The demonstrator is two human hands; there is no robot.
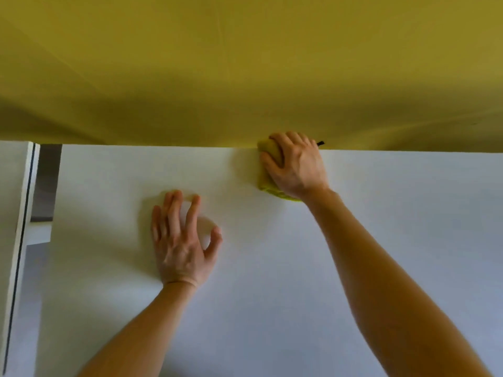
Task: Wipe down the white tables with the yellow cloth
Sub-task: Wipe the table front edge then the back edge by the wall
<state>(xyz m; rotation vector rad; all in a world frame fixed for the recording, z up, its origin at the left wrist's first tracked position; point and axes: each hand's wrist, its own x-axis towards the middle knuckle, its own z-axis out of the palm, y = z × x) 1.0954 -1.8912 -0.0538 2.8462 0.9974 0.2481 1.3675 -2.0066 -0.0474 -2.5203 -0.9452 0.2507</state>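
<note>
A white table [272, 268] fills the lower part of the view. My right hand [296, 164] presses a bunched yellow cloth [268, 151] onto the table at its far edge, right against the yellow wall. The cloth shows under the fingers and below the palm. My left hand [182, 238] lies flat on the table, nearer and to the left, fingers spread, holding nothing.
A yellow wall [245, 63] rises directly behind the table's far edge. A second white table [13, 200] stands at the left, separated by a narrow gap [45, 183]. A small dark object [320, 143] pokes out beside my right hand.
</note>
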